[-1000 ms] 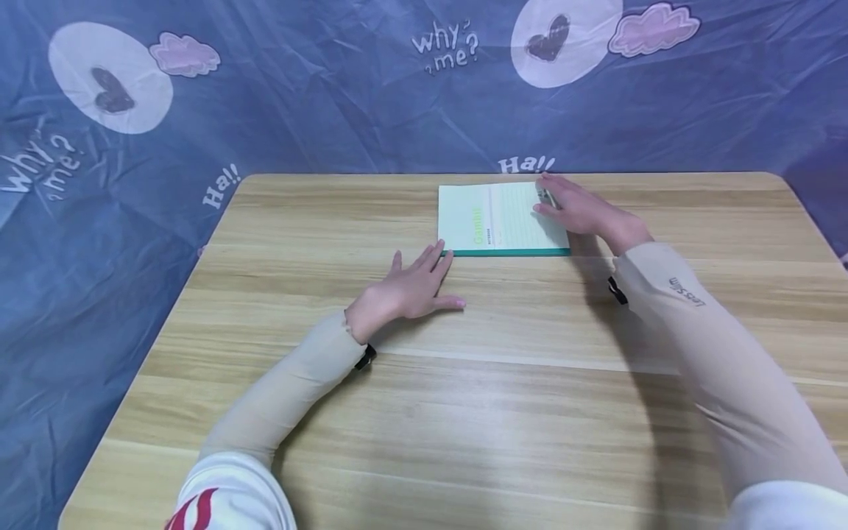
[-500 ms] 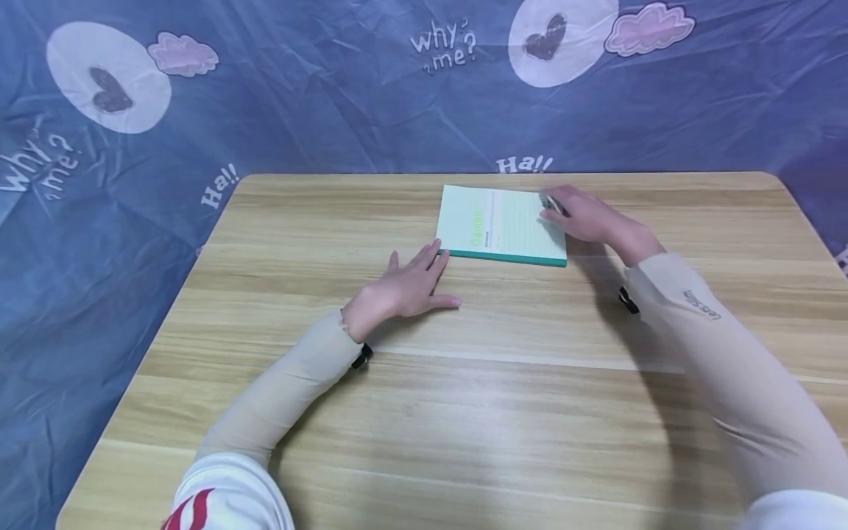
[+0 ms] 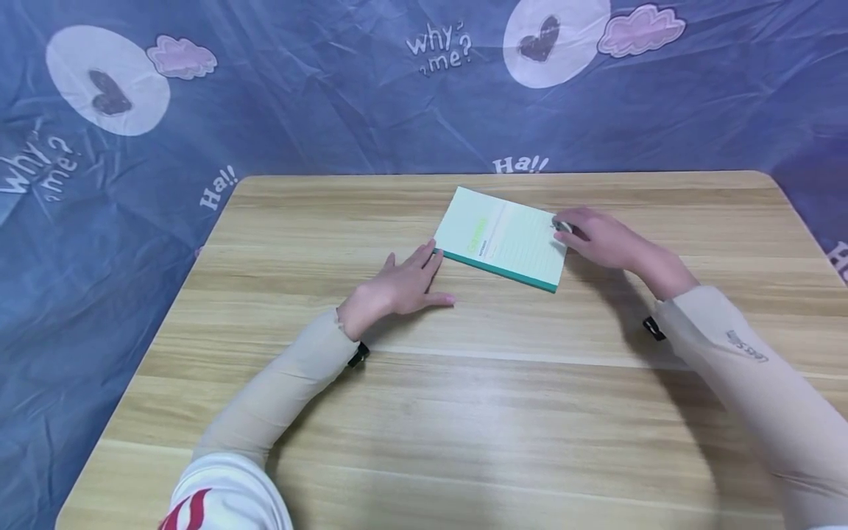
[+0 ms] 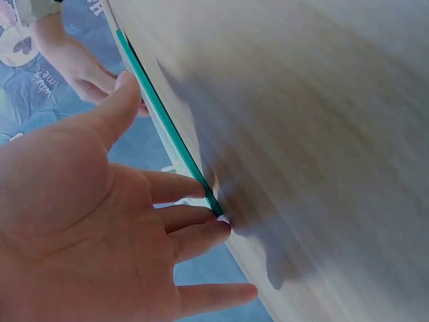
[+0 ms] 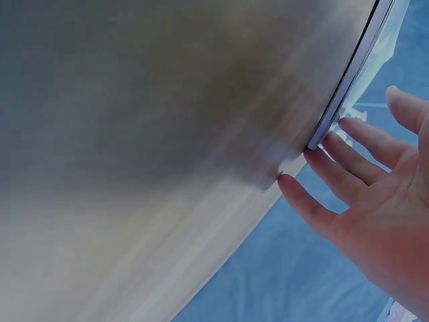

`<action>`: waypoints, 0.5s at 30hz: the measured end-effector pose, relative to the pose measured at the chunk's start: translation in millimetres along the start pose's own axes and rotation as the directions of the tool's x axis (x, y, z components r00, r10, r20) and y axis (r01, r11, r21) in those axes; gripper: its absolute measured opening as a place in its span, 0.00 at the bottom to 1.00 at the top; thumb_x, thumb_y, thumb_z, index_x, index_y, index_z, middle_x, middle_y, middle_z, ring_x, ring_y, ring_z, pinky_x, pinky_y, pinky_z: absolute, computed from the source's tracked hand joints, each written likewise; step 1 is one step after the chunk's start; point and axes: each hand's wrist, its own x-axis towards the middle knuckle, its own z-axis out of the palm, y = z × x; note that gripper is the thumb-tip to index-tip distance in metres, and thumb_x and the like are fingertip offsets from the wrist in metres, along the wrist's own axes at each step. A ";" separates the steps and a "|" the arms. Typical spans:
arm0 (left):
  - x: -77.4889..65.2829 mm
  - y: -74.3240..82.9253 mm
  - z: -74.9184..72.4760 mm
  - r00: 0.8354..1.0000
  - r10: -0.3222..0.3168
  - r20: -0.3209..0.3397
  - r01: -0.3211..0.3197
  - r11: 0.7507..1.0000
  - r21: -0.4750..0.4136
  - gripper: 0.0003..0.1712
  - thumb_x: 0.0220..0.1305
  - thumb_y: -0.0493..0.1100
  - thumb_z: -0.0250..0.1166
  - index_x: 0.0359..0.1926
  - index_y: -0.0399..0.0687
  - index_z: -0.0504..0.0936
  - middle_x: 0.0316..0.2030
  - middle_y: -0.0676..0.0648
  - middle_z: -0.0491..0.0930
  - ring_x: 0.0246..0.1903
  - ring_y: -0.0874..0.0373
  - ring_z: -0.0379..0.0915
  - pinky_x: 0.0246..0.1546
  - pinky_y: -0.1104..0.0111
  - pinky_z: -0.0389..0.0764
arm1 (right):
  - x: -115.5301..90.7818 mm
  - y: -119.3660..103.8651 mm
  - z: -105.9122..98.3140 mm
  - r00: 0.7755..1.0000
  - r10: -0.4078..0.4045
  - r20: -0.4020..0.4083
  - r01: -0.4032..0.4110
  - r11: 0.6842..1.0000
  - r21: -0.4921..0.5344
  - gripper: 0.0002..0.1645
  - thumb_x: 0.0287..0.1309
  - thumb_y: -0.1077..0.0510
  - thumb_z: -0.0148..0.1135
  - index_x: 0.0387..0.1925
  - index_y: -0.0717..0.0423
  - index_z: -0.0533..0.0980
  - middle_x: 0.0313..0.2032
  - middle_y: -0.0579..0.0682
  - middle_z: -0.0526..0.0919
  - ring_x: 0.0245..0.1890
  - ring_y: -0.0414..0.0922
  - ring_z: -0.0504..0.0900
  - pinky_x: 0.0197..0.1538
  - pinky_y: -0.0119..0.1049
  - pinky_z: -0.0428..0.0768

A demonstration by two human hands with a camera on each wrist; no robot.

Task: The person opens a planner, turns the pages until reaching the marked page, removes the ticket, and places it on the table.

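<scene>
A pale green notebook [image 3: 506, 235] with a dark green spine [image 3: 497, 272] lies at an angle on the table, its right end nearer to me. My left hand [image 3: 397, 285] has its fingers spread, fingertips at the notebook's near left corner. In the left wrist view, those fingers [image 4: 194, 184] meet the end of the green spine and the thumb stands apart. At the notebook's right end, my right hand [image 3: 606, 239] covers part of a small dark print. Seen from the right wrist, nearly straight fingertips [image 5: 315, 157] touch the notebook's edge [image 5: 348, 77], with the thumb clear of it.
The wood-grain table [image 3: 424, 412] stretches toward me and to both sides. Behind it hangs a blue cloth [image 3: 331, 110] printed with words, clouds and hearts, right along the table's far edge.
The notebook has turned clockwise, its right end swinging toward me. My right hand has come nearer and a little to the right along with it. My left hand has stayed at the left corner.
</scene>
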 end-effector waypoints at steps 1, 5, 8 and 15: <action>0.0 -0.1 -0.3 1.000 -0.001 0.000 0.001 1.000 -0.002 0.54 0.67 0.72 0.48 0.78 0.45 0.39 0.77 0.43 0.29 0.75 0.53 0.26 0.70 0.41 0.39 | -3.7 -0.2 1.2 1.000 -0.003 -0.005 0.003 1.000 0.001 0.30 0.75 0.53 0.48 0.66 0.72 0.64 0.64 0.73 0.65 0.67 0.67 0.60 0.68 0.61 0.56; 0.1 -0.2 -1.2 1.000 -0.005 0.000 0.005 1.000 -0.010 0.54 0.67 0.72 0.48 0.78 0.45 0.39 0.77 0.44 0.29 0.75 0.53 0.27 0.70 0.41 0.39 | -19.1 -2.4 5.5 1.000 0.004 -0.014 -0.003 1.000 0.013 0.30 0.74 0.53 0.49 0.66 0.71 0.65 0.64 0.72 0.65 0.67 0.67 0.60 0.67 0.61 0.57; 0.6 -0.6 -1.4 1.000 -0.007 -0.004 0.007 1.000 -0.016 0.54 0.67 0.72 0.49 0.78 0.45 0.39 0.77 0.45 0.29 0.75 0.54 0.27 0.70 0.41 0.39 | -29.7 -3.6 9.0 1.000 0.009 -0.016 -0.009 1.000 0.020 0.30 0.74 0.52 0.50 0.66 0.70 0.65 0.65 0.72 0.64 0.67 0.67 0.60 0.66 0.62 0.58; 1.0 -1.7 -2.7 1.000 0.005 -0.021 -0.006 1.000 -0.022 0.54 0.68 0.71 0.48 0.78 0.44 0.38 0.77 0.46 0.30 0.75 0.55 0.28 0.70 0.42 0.40 | -55.2 -10.8 15.1 1.000 0.012 -0.026 -0.011 0.999 0.035 0.31 0.73 0.52 0.52 0.67 0.69 0.65 0.67 0.70 0.63 0.67 0.66 0.60 0.66 0.62 0.59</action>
